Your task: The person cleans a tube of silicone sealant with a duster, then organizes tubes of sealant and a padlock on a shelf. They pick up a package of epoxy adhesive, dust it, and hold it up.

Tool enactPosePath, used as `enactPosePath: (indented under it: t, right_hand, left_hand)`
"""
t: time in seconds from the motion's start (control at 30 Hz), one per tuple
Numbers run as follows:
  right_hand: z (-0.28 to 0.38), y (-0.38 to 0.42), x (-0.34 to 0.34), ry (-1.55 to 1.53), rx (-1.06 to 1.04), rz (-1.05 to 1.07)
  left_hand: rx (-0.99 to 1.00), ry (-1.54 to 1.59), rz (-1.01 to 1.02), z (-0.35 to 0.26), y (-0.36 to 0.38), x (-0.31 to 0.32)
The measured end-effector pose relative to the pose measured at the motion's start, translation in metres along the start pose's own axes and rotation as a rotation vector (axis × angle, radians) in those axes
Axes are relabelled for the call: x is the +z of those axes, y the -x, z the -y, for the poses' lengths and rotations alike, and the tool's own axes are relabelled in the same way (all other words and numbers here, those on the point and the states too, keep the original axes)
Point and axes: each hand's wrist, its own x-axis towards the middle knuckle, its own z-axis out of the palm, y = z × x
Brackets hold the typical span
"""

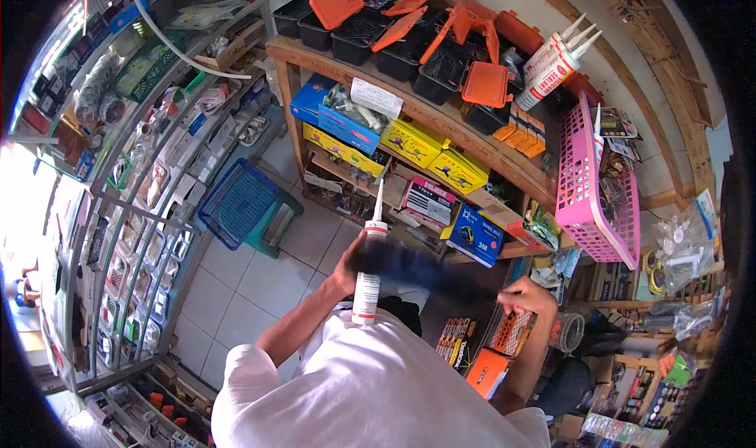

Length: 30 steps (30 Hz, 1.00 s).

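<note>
My left hand (344, 273) is closed around a white silicone sealant tube (366, 297) with red bands and a long pointed nozzle, held upright before my chest. A dark blue-black, cloth-like thing (425, 272), smeared by motion, stretches from across the tube to my right hand (529, 299). The fingers of my right hand are closed on its end. The dark thing covers the tube's middle and part of my left fingers. More sealant tubes (547, 72) of similar look stand on the wooden shelf top (441, 121), at the upper right.
Black bins with orange lids (484, 83) line the shelf top. Beneath are yellow boxes (413, 142) and a blue 3M box (475, 235). A pink basket (596, 188) stands right. A blue basket (236, 204) rests on a green stool (276, 226). Stocked racks (150, 188) run along the left.
</note>
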Motion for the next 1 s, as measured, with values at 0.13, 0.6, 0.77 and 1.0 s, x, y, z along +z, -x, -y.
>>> enactPosePath:
  t: [0.13,0.6,0.77,1.0]
  right_hand:
    - [0.005,0.004,0.008,0.012,-0.062,-0.095]
    - [-0.009,0.016,0.009,-0.093,-0.038,-0.097]
    - [-0.006,0.019,0.015,-0.048,-0.011,-0.132]
    - [-0.006,0.017,0.022,-0.063,0.036,-0.044]
  left_hand:
    - [0.17,-0.783,-0.13,0.014,0.001,0.011]
    - [0.224,-0.998,-0.156,0.022,0.0,0.016]
    - [0.129,-0.602,-0.178,0.006,-0.006,-0.007]
    - [0.083,-0.55,0.051,-0.001,-0.004,-0.008]
